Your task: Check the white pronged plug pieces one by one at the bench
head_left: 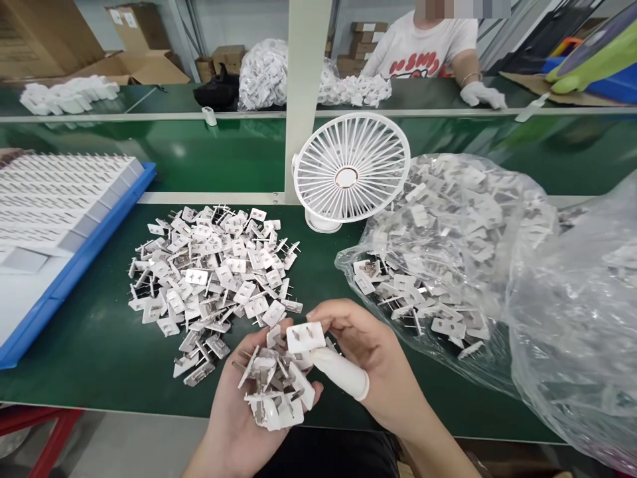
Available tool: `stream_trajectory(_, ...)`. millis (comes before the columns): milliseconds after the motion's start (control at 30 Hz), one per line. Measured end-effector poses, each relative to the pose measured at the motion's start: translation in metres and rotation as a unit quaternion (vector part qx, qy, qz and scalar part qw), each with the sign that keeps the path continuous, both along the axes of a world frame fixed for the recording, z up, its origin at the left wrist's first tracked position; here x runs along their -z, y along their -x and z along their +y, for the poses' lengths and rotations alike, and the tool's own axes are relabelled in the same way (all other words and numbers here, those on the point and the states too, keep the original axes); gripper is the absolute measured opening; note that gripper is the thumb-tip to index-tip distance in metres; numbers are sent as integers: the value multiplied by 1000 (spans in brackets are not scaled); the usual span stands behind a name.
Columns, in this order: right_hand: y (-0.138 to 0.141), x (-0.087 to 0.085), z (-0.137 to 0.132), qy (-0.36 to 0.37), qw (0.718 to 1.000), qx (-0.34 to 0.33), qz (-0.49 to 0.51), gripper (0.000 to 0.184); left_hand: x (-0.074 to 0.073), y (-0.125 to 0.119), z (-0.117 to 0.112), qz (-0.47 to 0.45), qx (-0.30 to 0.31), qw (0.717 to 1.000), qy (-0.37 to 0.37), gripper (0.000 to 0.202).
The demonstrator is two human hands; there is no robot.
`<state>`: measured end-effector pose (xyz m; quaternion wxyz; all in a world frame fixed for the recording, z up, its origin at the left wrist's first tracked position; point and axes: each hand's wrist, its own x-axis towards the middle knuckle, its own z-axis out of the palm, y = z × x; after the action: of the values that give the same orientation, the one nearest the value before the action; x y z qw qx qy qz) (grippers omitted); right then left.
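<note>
My left hand [239, 411] is palm up at the near table edge, cupping a handful of small white plug plates with metal prongs [276, 392]. My right hand [368, 362], with a white finger cot on the thumb, pinches a single white plug plate [305, 336] just above that handful. A loose pile of the same plug plates [209, 275] lies on the green table [99, 345] just beyond my left hand.
A clear plastic bag of plug plates [448, 265] lies open at the right, with more bag at the far right. A white desk fan [351, 171] stands behind the pile. A blue tray with white racks [74, 265] sits left. Across the table a gloved person [480, 94] works.
</note>
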<state>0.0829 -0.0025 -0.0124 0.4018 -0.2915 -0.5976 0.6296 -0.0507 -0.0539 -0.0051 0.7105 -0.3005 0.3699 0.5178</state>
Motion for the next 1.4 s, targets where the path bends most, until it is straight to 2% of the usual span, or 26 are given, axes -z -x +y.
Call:
stream_trajectory(167,-2,-4,-2,3,1000,-14,13,19,-2,-2,1,52,21,998,-2,37)
stream_trajectory(500,-3,-6,-5,-32,999,-11,16,24,-3,1,-1,43,13,999,-4,34)
stream_trajectory(600,3,-8,7,-62,998,26,-16,26,-2,2,-1,21,14,999,-24,36)
stream_trajectory(700,15,-19,24,-90,990,54,-94,34,0,2,-2,-1,13,998,-63,34)
stream_trajectory(800,25,-32,34,-155,963,-30,-217,36,0,2,-3,13,8,998,-59,34)
stream_trajectory(900,28,-35,33,-195,926,-121,-300,21,-1,4,-2,79,-3,997,-17,33)
stream_trajectory(1000,27,-28,29,-133,937,-133,-293,14,0,6,1,85,16,996,-6,32)
stream_trajectory(1167,24,-13,30,17,971,-48,-232,12,4,7,1,21,50,996,-67,43)
stream_trajectory(1267,19,-13,31,98,979,-20,-178,14,7,7,-2,-2,48,994,-100,41)
stream_trajectory(1400,13,-17,27,170,979,-12,-112,20,7,7,-4,-5,51,988,-143,39)
